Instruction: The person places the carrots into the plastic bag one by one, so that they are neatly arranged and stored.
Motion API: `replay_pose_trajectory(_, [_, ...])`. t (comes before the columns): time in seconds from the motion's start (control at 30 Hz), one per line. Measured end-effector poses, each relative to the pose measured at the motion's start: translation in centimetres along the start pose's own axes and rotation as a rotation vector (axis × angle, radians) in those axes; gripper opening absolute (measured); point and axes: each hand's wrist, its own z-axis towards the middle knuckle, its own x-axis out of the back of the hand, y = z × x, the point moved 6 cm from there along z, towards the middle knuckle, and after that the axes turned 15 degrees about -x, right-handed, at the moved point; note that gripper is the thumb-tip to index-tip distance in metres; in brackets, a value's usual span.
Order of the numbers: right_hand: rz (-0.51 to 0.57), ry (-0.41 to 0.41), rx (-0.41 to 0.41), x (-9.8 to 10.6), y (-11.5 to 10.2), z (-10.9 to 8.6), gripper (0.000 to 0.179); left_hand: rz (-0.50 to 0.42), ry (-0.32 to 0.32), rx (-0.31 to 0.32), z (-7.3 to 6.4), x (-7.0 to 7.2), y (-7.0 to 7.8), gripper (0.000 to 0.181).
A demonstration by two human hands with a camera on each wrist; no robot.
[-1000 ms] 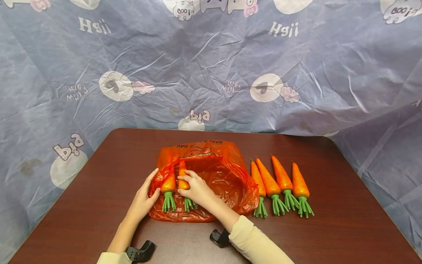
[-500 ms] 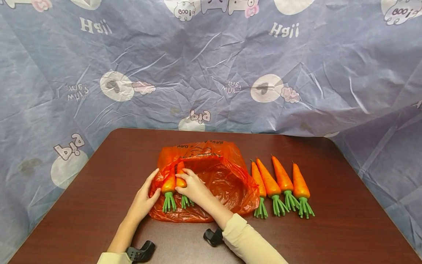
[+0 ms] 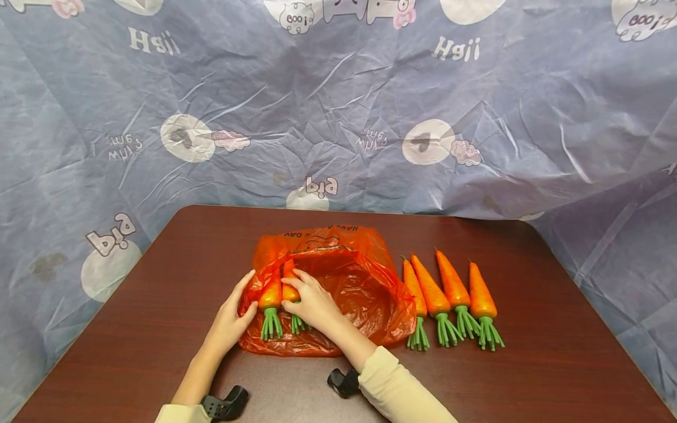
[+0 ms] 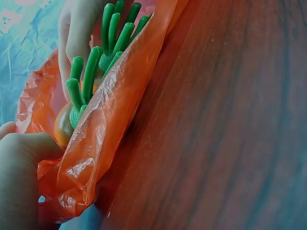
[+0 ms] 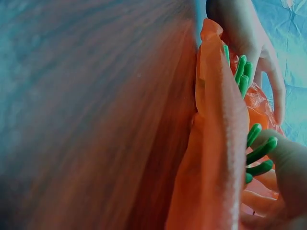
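Observation:
A red-orange plastic bag lies on the table with its mouth toward me. Inside, at its left, two orange carrots with green stalks lie side by side. My right hand reaches into the mouth and grips the inner carrot round its thick end. My left hand holds the bag's left edge, its thumb close by the outer carrot. In the left wrist view the thumb lies over the bag's edge beside a carrot's end. The carrots' tips are partly covered by the bag.
Several more carrots lie in a row to the right of the bag, stalks toward me. The nearest one is close to the bag's right edge. Behind the dark wooden table hangs a printed blue-grey cloth.
My right hand has moved slightly left with the inner carrot, bringing it against the outer one. It has barely moved in the last half second. My left hand stays in place.

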Motion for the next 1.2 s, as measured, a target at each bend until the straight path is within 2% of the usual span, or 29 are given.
replay_pose_trajectory(0.23, [0.011,0.019,0.012,0.7,-0.3,-0.6,0.043,-0.012,-0.005,0.001,0.0,0.0,0.0,0.064])
replay_pose_trajectory(0.63, [0.053,0.025,0.035,1.9,-0.7,-1.5,0.040,0.018,-0.003,0.016,0.0,-0.2,-0.5,0.066])
replay_pose_trajectory(0.97, [0.148,0.016,0.042,4.1,-0.8,-2.9,0.040,-0.023,-0.003,-0.004,0.1,0.0,-0.3,0.066])
replay_pose_trajectory(1.2, [0.162,0.033,0.050,5.1,-0.3,-3.7,0.039,-0.015,-0.007,-0.002,-0.1,-0.1,-0.3,0.065])
